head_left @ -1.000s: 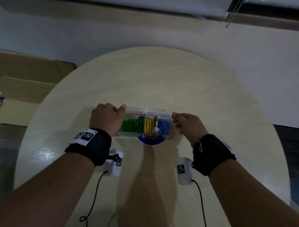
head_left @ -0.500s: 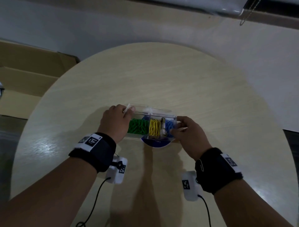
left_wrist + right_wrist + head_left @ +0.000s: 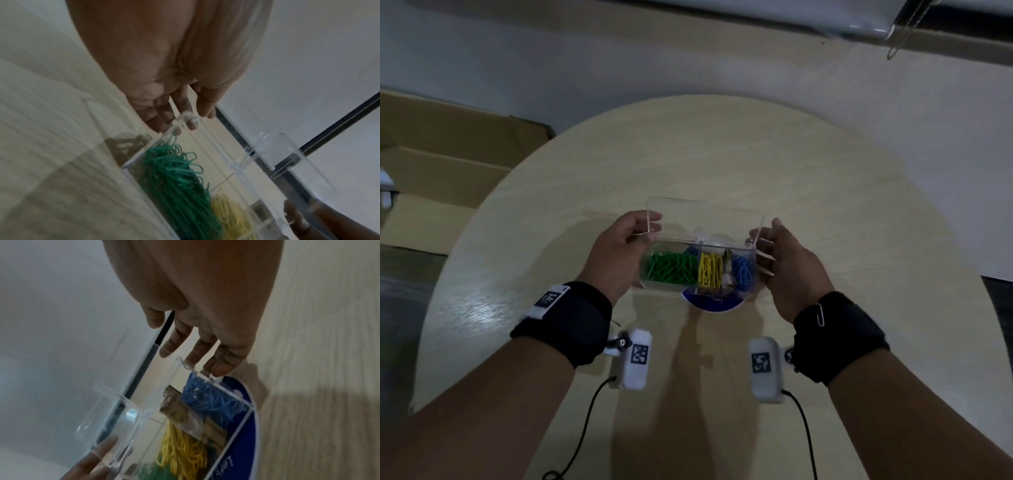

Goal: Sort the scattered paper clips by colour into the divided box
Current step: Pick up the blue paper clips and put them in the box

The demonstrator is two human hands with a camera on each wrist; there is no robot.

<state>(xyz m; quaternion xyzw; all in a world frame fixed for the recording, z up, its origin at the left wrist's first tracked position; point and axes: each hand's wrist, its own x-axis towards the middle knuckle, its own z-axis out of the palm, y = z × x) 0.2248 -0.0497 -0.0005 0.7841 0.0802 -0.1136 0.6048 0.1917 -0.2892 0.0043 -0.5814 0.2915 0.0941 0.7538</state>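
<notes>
A clear divided box (image 3: 671, 287) sits mid-table on a blue round disc (image 3: 714, 304). It holds green clips (image 3: 671, 269) at the left, yellow clips (image 3: 710, 272) in the middle and blue clips (image 3: 743, 272) at the right. Its clear lid (image 3: 705, 216) stands upright at the back. My left hand (image 3: 654, 222) pinches the lid's left edge. My right hand (image 3: 763, 240) has straight fingers touching the box's right end and the lid's corner. The wrist views show the green clips (image 3: 176, 178), the blue clips (image 3: 209, 399) and the fingertips (image 3: 218, 371) on the box wall.
The round pale wooden table (image 3: 722, 154) has bare surface on all sides of the box. Flattened cardboard (image 3: 448, 164) lies on the floor to the left. A silver paper clip (image 3: 820, 315) is hooked on my right wristband. A brownish strip (image 3: 727, 260) stands between yellow and blue.
Both hands closed in on the box's ends and the lid has swung up from flat to upright. The box now sits slightly nearer the table's middle in view.
</notes>
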